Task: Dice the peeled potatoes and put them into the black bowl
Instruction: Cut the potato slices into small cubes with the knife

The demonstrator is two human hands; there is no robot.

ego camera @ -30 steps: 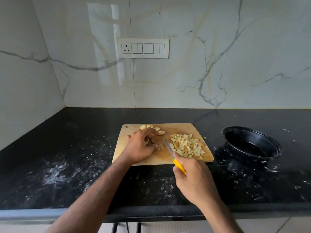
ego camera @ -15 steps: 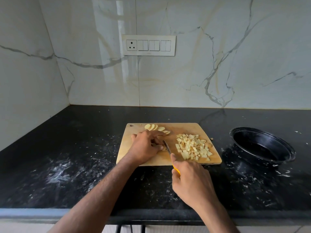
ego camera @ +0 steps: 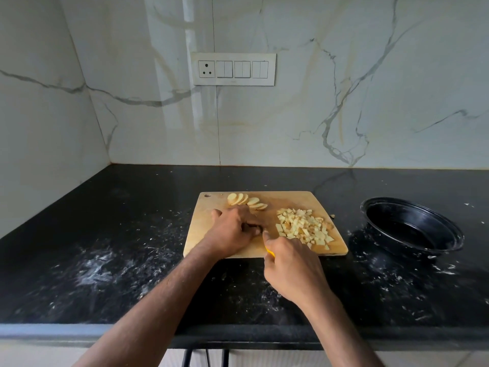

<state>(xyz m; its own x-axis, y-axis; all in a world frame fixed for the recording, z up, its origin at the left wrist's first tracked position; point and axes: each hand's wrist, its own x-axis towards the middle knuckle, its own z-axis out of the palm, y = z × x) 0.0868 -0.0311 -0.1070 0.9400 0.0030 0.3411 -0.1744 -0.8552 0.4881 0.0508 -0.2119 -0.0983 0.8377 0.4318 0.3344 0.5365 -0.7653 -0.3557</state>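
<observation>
My left hand (ego camera: pixel 232 231) is curled down on the middle of the rectangular wooden chopping board (ego camera: pixel 201 234), fingers bunched over whatever bit of potato is under there; can't actually see the piece, my knuckles hide it. My right hand (ego camera: pixel 292 263) is wrapped tight around the yellow-handled knife (ego camera: pixel 270 251) at the board's near edge, only a sliver of yellow handle peeking out by my thumb, blade hidden between my two hands.

The pile of pale yellow diced potato cubes (ego camera: pixel 304 229) sits on the right half of the board, small chunky squares, a few with browner edges, loosely heaped. At the board's far edge there's a fanned row of round pale potato slices (ego camera: pixel 247 202), overlapping like fallen dominoes. One tiny stray bit lies just off the board's right edge.

The round black bowl (ego camera: pixel 449 242) is to the right of the board, well apart from it, on the black speckled stone countertop (ego camera: pixel 105 260).
</observation>
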